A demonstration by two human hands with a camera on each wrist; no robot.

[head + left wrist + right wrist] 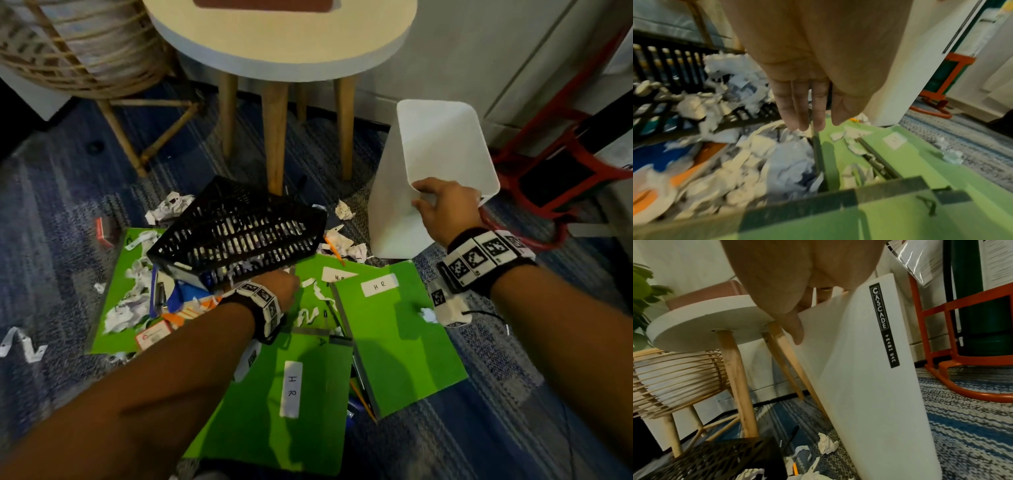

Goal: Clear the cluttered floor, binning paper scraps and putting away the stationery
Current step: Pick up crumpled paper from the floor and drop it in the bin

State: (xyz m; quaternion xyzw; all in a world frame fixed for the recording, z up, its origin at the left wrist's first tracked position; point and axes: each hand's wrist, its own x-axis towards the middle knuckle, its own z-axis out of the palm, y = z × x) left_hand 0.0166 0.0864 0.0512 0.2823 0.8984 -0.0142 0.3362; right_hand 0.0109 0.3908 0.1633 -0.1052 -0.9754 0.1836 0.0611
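In the head view, a white bin [435,178] on the right of the carpet is gripped at its near rim by the right hand [445,209]. The left hand [286,284] is lowered over green folders [394,329] and paper scraps [133,301], just beside a tipped black tray [236,236].

In the left wrist view, straight, close-set fingers [797,105] are seen above the scraps, holding nothing.

In the right wrist view, the thumb [795,327] is pressed on the bin's tilted wall.

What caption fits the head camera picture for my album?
Right hand grips the tall white plastic bin's rim; left hand reaches over green folders.
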